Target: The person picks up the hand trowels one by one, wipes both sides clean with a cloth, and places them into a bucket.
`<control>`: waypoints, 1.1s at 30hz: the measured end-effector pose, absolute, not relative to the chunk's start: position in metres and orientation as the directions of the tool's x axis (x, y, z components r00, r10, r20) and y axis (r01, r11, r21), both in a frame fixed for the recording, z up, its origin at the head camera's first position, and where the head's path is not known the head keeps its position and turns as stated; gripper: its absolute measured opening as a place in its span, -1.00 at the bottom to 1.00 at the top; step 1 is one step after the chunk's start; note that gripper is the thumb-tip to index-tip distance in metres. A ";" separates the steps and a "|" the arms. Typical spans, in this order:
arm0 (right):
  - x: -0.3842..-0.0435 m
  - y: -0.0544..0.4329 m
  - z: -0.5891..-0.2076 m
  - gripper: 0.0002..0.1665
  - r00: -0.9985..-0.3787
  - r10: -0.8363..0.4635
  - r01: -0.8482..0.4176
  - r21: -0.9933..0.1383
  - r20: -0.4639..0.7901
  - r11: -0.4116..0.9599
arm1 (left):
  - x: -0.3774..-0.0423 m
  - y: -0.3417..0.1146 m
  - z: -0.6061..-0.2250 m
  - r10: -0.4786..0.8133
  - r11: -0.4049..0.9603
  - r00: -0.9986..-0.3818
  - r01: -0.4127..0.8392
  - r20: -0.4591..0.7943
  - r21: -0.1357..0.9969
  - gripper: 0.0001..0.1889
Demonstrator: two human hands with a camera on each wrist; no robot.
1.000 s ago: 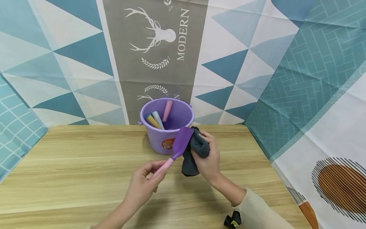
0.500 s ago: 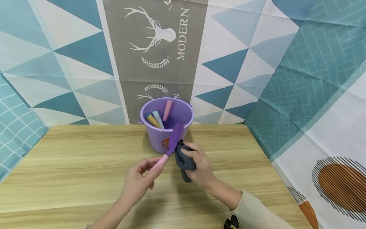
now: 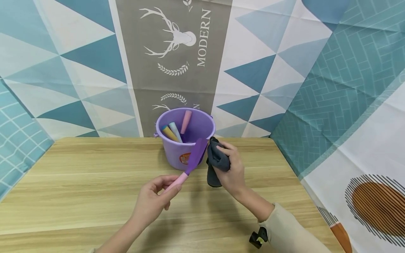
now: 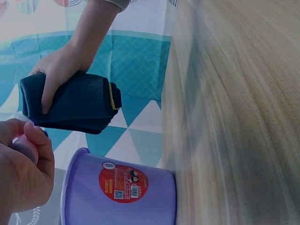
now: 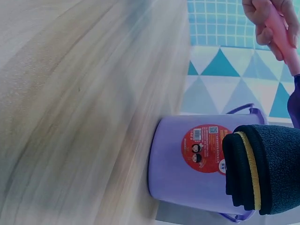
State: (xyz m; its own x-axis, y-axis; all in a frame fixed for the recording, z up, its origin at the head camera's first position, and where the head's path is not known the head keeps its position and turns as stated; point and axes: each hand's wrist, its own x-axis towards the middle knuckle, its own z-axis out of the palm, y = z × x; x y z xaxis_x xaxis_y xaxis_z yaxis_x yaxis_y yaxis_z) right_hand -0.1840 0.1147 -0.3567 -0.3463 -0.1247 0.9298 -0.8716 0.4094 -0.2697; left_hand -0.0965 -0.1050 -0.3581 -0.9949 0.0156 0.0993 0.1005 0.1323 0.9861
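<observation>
My left hand (image 3: 153, 198) pinches the pink handle (image 3: 177, 182) of a spatula between thumb and fingers. Its purple blade (image 3: 197, 154) points up and away, in front of the bucket's rim. A folded dark grey cloth (image 3: 218, 159) is gripped in my right hand (image 3: 233, 172), just to the right of the blade. Whether cloth and blade touch cannot be told. In the right wrist view the cloth (image 5: 281, 168) shows a yellow stripe on its edge and covers part of the blade. The left wrist view shows the right thumb lying across the cloth (image 4: 79, 103).
Behind both hands a purple bucket (image 3: 171, 154) with a red label stands upright on the wooden table (image 3: 95, 182). Inside it lean a yellow handle (image 3: 170, 133), a light blue handle (image 3: 175, 131) and a pink handle (image 3: 186, 122). Patterned cloth walls (image 3: 246, 42) enclose the table.
My right hand moved the cloth left and down along the blade, then back up and right to the blade's tip. The spatula tilted a little; the left hand shifted slightly left.
</observation>
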 end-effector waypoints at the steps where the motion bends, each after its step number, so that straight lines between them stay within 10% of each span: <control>1: -0.184 0.114 -0.356 -0.59 -0.343 -0.124 -0.873 -0.266 0.931 0.409 | -0.096 -0.105 -0.358 0.024 0.137 -0.995 0.102 0.099 0.985 -0.71; 16: -0.178 0.107 -0.359 -0.63 -0.306 -0.151 -0.888 -0.225 0.940 0.400 | -0.097 -0.100 -0.357 0.048 0.162 -0.985 0.170 0.164 0.972 -0.75; 33: -0.169 0.101 -0.363 -0.80 -0.072 -0.332 -0.921 0.064 0.941 0.384 | -0.099 -0.102 -0.350 -0.027 0.152 -0.984 0.168 0.174 0.974 -0.76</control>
